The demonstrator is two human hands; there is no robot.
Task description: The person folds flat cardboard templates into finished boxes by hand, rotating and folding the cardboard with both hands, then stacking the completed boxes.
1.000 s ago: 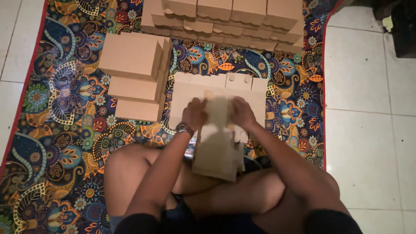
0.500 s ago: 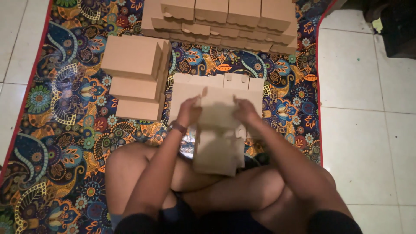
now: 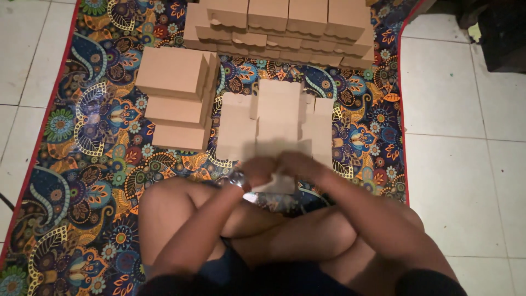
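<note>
A flat, unfolded tan cardboard box blank (image 3: 279, 118) lies spread on the patterned mat (image 3: 82, 137) in front of my crossed legs. My left hand (image 3: 256, 170), with a shiny watch at the wrist, and my right hand (image 3: 298, 164) are pressed close together at the blank's near edge. Their fingers are curled over a small near flap. The motion is blurred, so the exact grip is hard to make out.
Three folded tan boxes (image 3: 175, 82) are stacked in steps to the left of the blank. Several more folded boxes (image 3: 285, 24) stand in rows at the mat's far end. White floor tiles (image 3: 466, 109) lie to the right, with a dark object (image 3: 504, 33) at the top right.
The cardboard piece was held partly folded above my lap. It now lies opened out flat on the mat, and both hands have drawn back to its near edge.
</note>
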